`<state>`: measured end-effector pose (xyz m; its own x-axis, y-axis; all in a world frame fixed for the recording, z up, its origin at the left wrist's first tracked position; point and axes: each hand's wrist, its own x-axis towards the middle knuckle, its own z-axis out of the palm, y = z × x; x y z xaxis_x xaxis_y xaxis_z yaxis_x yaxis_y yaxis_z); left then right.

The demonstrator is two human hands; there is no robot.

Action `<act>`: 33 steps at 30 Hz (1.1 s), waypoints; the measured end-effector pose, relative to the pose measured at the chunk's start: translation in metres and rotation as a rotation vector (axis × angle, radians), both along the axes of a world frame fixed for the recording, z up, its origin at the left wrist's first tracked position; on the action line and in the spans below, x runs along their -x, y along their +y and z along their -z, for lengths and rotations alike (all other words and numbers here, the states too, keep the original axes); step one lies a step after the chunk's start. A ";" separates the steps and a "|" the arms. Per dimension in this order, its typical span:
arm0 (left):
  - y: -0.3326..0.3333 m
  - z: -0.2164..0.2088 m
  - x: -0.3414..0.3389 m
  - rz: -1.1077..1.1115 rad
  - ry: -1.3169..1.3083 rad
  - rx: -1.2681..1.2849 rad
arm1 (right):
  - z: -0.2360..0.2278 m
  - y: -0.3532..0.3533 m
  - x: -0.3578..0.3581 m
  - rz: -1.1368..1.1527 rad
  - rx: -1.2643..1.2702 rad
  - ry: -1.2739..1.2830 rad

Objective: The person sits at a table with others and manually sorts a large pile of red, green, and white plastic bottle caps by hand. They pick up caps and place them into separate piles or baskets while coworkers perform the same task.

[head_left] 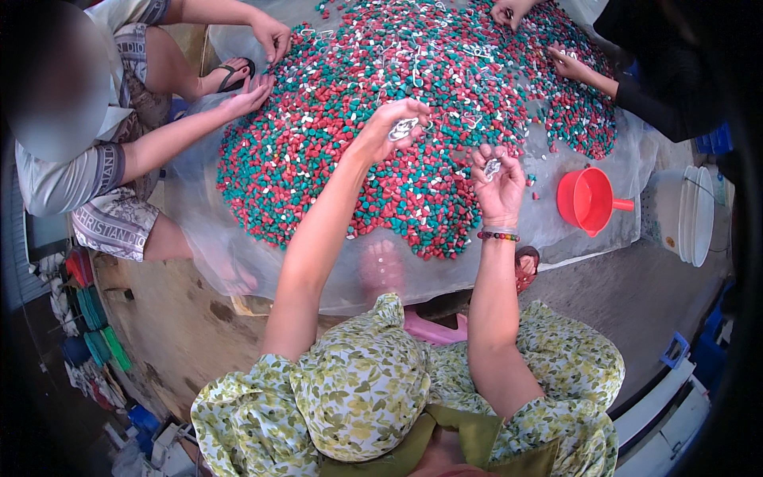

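Clips [404, 127], small, white and likely light, sit pinched in the left hand [393, 123]; the right hand [497, 183] pinches another by fingertips.

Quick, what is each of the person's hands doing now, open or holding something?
Left hand: closed on small white pieces, above the red and green pile.
Right hand: cupped, palm up, holding small white pieces.

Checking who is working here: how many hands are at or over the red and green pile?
6: the wearer's left hand and right hand at centre, two hands of a person at left, two at upper right. Others may be out of frame.
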<state>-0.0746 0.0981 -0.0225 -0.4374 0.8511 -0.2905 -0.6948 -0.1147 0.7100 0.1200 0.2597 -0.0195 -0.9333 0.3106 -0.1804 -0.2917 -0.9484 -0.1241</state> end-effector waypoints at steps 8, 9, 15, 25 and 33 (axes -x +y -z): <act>0.027 0.068 -0.010 0.051 1.685 0.667 | 0.022 -0.002 0.003 -0.050 -0.076 -0.290; 0.025 0.065 -0.009 -0.011 1.692 0.641 | 0.023 0.000 0.005 -0.086 -0.065 -0.222; -0.010 -0.018 -0.003 -0.095 0.298 0.319 | 0.068 0.058 0.032 -0.188 -0.692 -0.578; -0.026 -0.015 -0.007 -0.024 0.320 0.390 | 0.075 0.017 0.080 -0.337 -2.014 -1.059; -0.062 -0.024 -0.004 -0.185 -0.160 -0.346 | 0.030 -0.027 0.066 -0.473 -1.512 -0.641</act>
